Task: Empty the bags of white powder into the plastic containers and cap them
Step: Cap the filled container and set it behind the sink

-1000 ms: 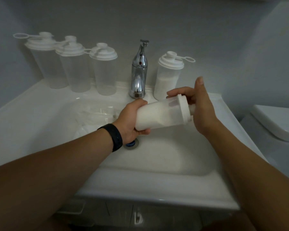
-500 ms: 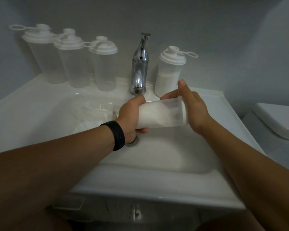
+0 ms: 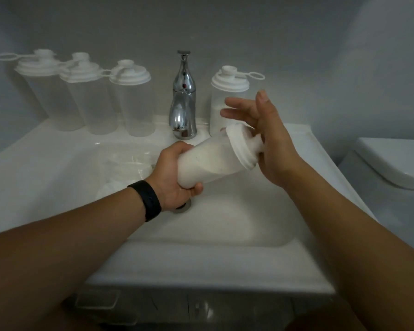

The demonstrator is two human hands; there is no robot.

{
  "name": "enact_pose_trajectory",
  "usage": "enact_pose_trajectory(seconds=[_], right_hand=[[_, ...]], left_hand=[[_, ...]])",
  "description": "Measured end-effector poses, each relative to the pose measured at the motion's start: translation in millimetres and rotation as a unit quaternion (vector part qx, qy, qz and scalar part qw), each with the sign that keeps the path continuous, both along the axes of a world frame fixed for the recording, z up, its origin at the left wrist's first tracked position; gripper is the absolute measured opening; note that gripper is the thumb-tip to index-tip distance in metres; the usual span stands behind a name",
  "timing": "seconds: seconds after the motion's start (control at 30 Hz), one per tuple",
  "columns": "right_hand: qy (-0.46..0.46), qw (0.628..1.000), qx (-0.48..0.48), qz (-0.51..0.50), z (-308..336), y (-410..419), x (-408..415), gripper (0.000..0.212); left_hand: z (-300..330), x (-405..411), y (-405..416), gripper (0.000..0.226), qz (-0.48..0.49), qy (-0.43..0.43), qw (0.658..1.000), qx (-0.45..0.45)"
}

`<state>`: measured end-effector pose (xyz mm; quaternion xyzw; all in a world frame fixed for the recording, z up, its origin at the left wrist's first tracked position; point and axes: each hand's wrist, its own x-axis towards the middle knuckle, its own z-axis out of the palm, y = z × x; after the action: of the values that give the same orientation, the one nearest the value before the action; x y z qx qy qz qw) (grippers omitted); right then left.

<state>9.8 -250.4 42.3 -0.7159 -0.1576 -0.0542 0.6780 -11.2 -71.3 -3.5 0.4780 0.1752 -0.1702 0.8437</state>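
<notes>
My left hand (image 3: 175, 175) grips the bottom of a plastic container (image 3: 210, 163) full of white powder, held tilted over the sink with its white lid (image 3: 242, 146) pointing up and right. My right hand (image 3: 265, 137) has its palm against the lid's spout, fingers spread and straight. A second capped container (image 3: 227, 101) partly filled with powder stands right of the faucet. Three empty capped containers (image 3: 129, 99) stand along the back left. Crumpled clear plastic bags (image 3: 127, 168) lie in the left of the basin.
A chrome faucet (image 3: 183, 103) stands at the back centre of the white sink (image 3: 213, 266). The drain (image 3: 183, 207) peeks out under my left hand. A white toilet (image 3: 392, 168) is at the right. Grey walls close in behind.
The container has tipped lid-upward from nearly level. My right hand, which wrapped the lid end half a second ago, now has its fingers spread with the palm on the spout.
</notes>
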Motion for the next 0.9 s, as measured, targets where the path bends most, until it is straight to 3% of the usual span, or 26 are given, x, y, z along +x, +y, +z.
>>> enact_pose_trajectory(seconds=[0.13, 0.23, 0.33, 0.4, 0.47, 0.53, 0.67, 0.9], right_hand=[[0.012, 0.993, 0.116, -0.012, 3.3, -2.5, 0.3, 0.062], [0.063, 0.984, 0.152, -0.075, 5.7, 0.8, 2.3, 0.059], [0.164, 0.939, 0.285, -0.096, 0.5, 6.5, 2.8, 0.057], [0.198, 0.928, 0.313, -0.053, -2.4, 8.2, 0.6, 0.062], [0.191, 0.941, 0.272, 0.058, -7.3, 11.9, -1.6, 0.067], [0.163, 0.964, 0.186, 0.099, -17.1, 16.6, -1.1, 0.068], [0.132, 0.98, 0.124, 0.082, -28.3, 22.6, -0.1, 0.095], [0.002, 0.999, 0.036, -0.032, -22.7, 12.5, 4.2, 0.087]], left_hand=[[1.2, 3.5, -5.2, 0.034, -0.004, -0.002, 0.999, -0.051], [1.7, 2.4, -9.0, 0.032, 0.008, -0.012, 0.998, -0.064], [1.8, 2.6, -6.6, 0.032, 0.028, -0.021, 0.996, -0.079], [3.1, 4.4, -4.2, 0.033, 0.043, -0.029, 0.994, -0.093], [3.4, 6.9, -2.8, 0.035, 0.067, -0.037, 0.992, -0.103], [3.7, 7.9, -1.5, 0.035, 0.078, -0.045, 0.989, -0.121], [5.1, 7.8, 2.0, 0.035, 0.04, -0.064, 0.993, -0.093], [0.9, 9.4, -7.3, 0.041, -0.063, -0.127, 0.984, 0.104]])
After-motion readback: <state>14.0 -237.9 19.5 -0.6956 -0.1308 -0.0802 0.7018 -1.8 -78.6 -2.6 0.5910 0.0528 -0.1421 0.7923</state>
